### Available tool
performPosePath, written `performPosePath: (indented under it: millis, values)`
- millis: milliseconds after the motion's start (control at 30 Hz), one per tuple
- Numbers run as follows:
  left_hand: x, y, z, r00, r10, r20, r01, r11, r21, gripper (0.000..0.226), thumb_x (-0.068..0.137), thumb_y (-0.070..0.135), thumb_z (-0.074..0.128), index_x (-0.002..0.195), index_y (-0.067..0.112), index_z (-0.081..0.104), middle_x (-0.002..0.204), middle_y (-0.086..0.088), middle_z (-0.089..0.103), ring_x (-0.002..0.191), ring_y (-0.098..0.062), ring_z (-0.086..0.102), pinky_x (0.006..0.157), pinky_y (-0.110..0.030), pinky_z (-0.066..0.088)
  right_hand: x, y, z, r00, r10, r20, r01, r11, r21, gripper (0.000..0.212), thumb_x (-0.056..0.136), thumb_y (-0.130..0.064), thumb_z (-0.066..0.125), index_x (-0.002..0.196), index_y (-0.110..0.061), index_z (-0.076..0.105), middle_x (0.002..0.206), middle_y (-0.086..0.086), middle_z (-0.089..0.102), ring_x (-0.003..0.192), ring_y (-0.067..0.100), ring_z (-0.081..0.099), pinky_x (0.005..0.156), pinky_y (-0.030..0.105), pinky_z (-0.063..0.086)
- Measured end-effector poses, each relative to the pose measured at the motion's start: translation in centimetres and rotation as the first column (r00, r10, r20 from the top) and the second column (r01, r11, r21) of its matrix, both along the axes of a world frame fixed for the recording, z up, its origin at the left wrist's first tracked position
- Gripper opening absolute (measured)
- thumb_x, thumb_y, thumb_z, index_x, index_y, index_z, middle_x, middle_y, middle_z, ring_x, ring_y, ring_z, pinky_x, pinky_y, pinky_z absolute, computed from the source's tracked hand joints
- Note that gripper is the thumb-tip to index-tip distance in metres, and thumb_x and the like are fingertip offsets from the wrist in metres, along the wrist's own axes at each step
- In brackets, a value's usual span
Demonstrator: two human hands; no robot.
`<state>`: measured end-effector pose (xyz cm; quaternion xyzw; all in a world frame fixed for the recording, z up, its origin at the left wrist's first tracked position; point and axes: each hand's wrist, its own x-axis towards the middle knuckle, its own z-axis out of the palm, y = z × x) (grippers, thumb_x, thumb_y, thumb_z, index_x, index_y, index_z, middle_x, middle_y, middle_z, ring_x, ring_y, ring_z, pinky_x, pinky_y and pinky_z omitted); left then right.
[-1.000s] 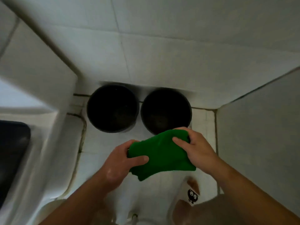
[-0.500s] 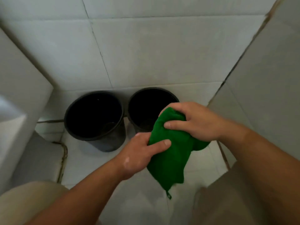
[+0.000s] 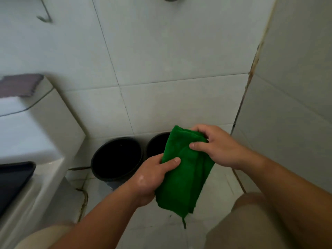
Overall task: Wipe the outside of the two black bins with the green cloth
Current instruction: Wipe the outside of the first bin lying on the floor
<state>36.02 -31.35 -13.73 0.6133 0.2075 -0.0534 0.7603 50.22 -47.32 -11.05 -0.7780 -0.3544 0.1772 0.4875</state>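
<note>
Two black round bins stand side by side on the tiled floor against the back wall. The left bin shows its whole dark opening. The right bin is mostly hidden behind the green cloth. The cloth hangs folded in front of me, above the floor and apart from both bins. My left hand grips its left edge, thumb on top. My right hand holds its upper right part.
A white toilet tank and bowl with a dark seat fill the left side. A purple-grey cloth lies on the tank lid. Tiled walls close off the back and right. My knees show at the bottom.
The view has tilted upward, so the bins sit lower in the frame. The cloth now hangs more upright between both hands, which still hold it.
</note>
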Motion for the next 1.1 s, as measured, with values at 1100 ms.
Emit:
performPosePath:
  millis: [1100]
  values:
    - [20.7, -0.8, -22.1, 0.837, -0.204, -0.508, 0.544, 0.206, 0.813, 0.055, 0.104, 0.058, 0.038, 0.141, 0.019, 0.048, 0.129, -0.009, 0.065, 0.114, -0.028, 0.063, 0.094, -0.041, 0.054, 7.4, -2.5, -28.0, 0.517, -0.402, -0.756, 0.650, 0.759, 0.042, 0.065, 0.079, -0.025, 0.072, 0.140, -0.037, 0.053, 0.124, -0.005, 0.071, 0.112, 0.018, 0.069, 0.098, 0.045, 0.055]
